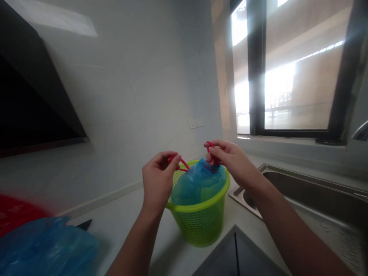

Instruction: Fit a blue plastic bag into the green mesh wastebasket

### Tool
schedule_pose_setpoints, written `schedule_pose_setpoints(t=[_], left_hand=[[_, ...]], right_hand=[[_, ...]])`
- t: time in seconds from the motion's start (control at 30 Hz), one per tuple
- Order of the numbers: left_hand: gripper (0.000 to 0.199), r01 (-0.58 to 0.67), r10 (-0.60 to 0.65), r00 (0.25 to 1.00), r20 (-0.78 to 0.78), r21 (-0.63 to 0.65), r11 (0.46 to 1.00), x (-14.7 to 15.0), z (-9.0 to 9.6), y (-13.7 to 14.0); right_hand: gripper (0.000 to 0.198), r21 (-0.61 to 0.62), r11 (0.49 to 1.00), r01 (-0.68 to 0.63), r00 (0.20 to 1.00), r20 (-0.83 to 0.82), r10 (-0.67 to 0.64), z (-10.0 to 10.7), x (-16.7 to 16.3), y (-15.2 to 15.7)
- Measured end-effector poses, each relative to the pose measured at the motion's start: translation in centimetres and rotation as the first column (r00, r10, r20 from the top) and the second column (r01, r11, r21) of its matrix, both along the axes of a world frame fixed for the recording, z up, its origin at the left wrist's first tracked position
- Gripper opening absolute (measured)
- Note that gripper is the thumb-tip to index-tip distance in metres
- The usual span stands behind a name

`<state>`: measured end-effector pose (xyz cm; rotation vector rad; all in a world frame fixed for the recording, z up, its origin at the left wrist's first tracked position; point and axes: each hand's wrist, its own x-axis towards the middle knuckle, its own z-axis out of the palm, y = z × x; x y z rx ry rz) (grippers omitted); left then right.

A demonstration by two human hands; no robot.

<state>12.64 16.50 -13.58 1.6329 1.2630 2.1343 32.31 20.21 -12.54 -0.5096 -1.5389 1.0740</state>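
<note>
A blue drawstring bag [189, 186] with a gathered top sits inside a green mesh basket [198, 222] on the counter. Pinched between the thumb and fingers of my left hand [159, 174] is one end of the bag's red drawstring [184, 164], left of the bag's neck. On the other side, my right hand [225, 155] has closed on another red loop of the drawstring, just above the bag's gathered top. Both hands are above the basket's rim. The inside of the bag is hidden.
At the right is a steel sink [304, 180] below a dark-framed window [296, 132]. A second blue plastic bag [48, 245] and a red item [20, 212] lie at the lower left. A grey panel [221, 258] is in front of the basket.
</note>
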Motion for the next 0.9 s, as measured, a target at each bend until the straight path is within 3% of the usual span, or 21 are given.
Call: schedule_pose_setpoints(t=[0.13,0.23,0.33,0.47,0.6,0.73,0.83,0.9], left_hand=[[0.021,0.182,-0.184,0.983,-0.018,-0.093,0.979,1.7,-0.8,-0.3],[0.029,0.303,-0.302,0.953,0.027,-0.100,0.948,2.1,-1.1,-0.3],[0.037,0.365,-0.358,0.931,0.073,-0.125,0.923,2.1,-1.0,-0.3],[0.035,0.407,-0.399,0.913,0.085,-0.140,0.903,2.1,-1.0,-0.3],[0.023,0.414,-0.395,0.909,0.132,-0.173,0.894,2.0,-0.4,0.7],[0.014,0.330,-0.327,0.944,0.043,-0.136,0.934,1.6,2.9,3.2],[0.015,0.195,-0.200,0.977,-0.069,-0.081,0.978,0.7,7.7,4.1],[0.016,0.081,-0.082,0.985,-0.152,-0.009,0.997,-0.4,11.4,3.0]], right_hand=[[0.024,0.150,0.988,0.046,0.988,0.139,-0.067,-0.7,-1.3,-0.5],[0.030,0.364,0.928,0.084,0.970,0.183,-0.160,-1.4,-2.3,-0.8],[0.028,0.492,0.863,0.111,0.949,0.205,-0.239,-2.0,-3.0,-1.1],[0.029,0.546,0.824,0.153,0.915,0.237,-0.327,-2.3,-3.5,-1.4],[0.018,0.518,0.817,0.254,0.901,0.181,-0.395,-2.0,-3.2,-1.7],[0.016,0.420,0.810,0.409,0.882,0.045,-0.468,-1.3,-1.9,-3.5],[0.014,0.343,0.842,0.416,0.896,0.002,-0.444,-1.5,-0.4,-7.0],[0.014,0.317,0.863,0.392,0.910,0.001,-0.414,-2.5,0.5,-9.9]])
